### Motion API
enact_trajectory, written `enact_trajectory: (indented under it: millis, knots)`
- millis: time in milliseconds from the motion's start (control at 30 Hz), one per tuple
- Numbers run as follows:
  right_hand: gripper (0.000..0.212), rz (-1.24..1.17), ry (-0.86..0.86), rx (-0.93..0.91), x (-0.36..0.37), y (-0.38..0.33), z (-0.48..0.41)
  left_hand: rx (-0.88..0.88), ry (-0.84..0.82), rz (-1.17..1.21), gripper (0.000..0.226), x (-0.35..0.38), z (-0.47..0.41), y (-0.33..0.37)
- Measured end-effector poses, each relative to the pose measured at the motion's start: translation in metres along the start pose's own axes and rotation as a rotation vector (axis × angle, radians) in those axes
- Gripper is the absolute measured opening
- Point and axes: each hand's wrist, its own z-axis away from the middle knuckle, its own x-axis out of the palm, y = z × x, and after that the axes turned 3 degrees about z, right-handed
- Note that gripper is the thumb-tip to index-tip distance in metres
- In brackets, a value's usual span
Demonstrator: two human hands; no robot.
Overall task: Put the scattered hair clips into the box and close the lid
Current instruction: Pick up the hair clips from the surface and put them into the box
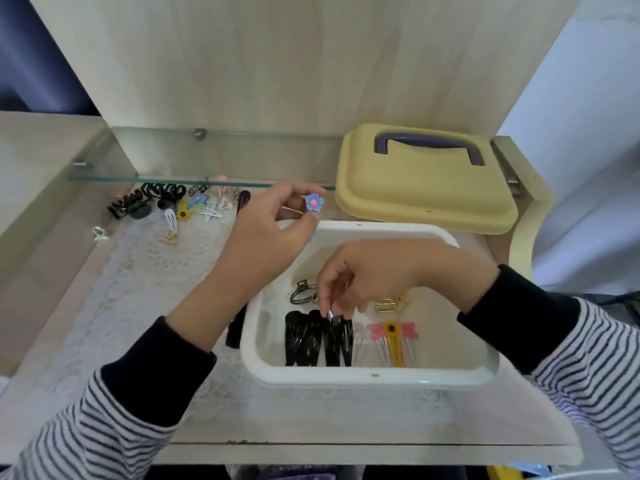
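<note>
My left hand is raised with its back towards me, thumb and forefinger pinching a blue flower clip at their tips. My right hand reaches in from the right, wrist bent, fingers pointing down and pinched on the top of a small clip. Both forearms come up from the bottom corners in striped sleeves with dark cuffs. The hands are near each other but apart.

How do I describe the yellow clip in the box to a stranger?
Find the white box in front of the yellow lid. Along its near wall lies a row of clips. Right of the black clips, the yellow clip sits between pink clips and alone bears a sunflower.
</note>
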Motion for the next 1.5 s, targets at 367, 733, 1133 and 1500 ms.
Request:
enact_trajectory:
  millis: [367, 733, 1133, 1500]
  knots:
    - [0.017, -0.003, -0.006, -0.024, 0.009, 0.000, -0.013, -0.028, 0.005, -0.040, 0.024, 0.000, 0.001, 0.002]
    - [0.027, 0.113, 0.175, 0.012, -0.004, 0.000, 0.021, 0.019, 0.018, -0.075, 0.022, 0.000, 0.005, 0.008]
    - [0.017, 0.245, 0.757, -0.065, -0.008, 0.037, 0.075, 0.010, -0.217, -0.191, 0.016, 0.009, 0.032, 0.056]
    - [0.020, 0.310, 0.824, -0.155, -0.001, 0.048, 0.070, -0.250, -0.922, -0.622, 0.017, 0.053, 0.022, 0.033]
